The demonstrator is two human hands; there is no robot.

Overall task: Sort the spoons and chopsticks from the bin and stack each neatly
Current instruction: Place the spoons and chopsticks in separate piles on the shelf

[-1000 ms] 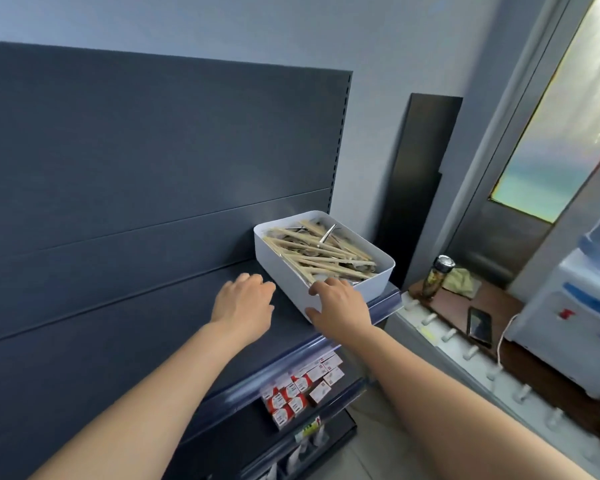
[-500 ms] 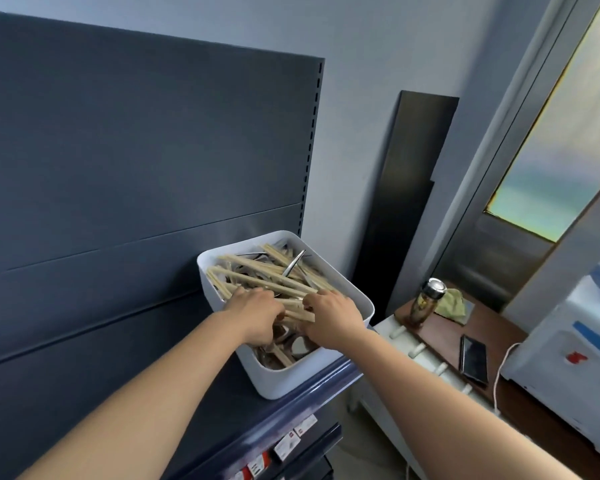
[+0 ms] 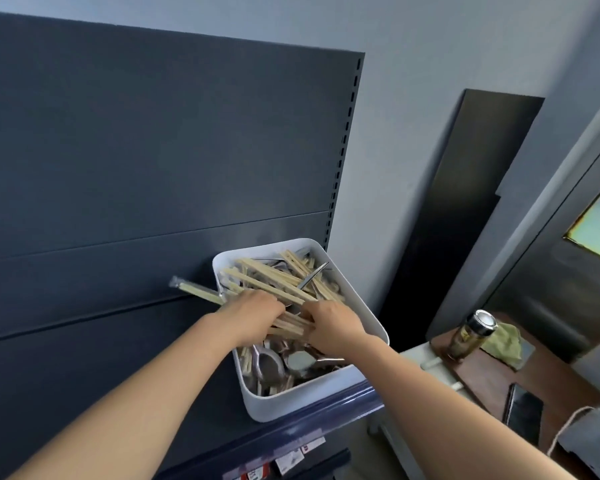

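A white bin (image 3: 312, 396) sits at the right end of a dark shelf (image 3: 174, 403). It is heaped with pale wooden chopsticks (image 3: 274, 275) and metal spoons (image 3: 274, 367). Both hands are inside it. My left hand (image 3: 253, 315) is closed around a bundle of wrapped chopsticks (image 3: 198, 292) whose ends stick out past the bin's left rim. My right hand (image 3: 335, 323) presses down on chopsticks at the bin's middle, fingers curled around them. The spoons lie mostly at the near end, under the hands.
A dark back panel (image 3: 153, 161) rises behind the shelf. To the right stand a low wooden table (image 3: 548, 382) with a bottle (image 3: 471, 336), a green cloth (image 3: 504, 344) and a phone (image 3: 523, 414). Price tags (image 3: 291, 462) line the shelf edge.
Both hands went from the bin's near rim into the bin and closed on chopsticks. A bundle now pokes out over the left rim. The view moved closer.
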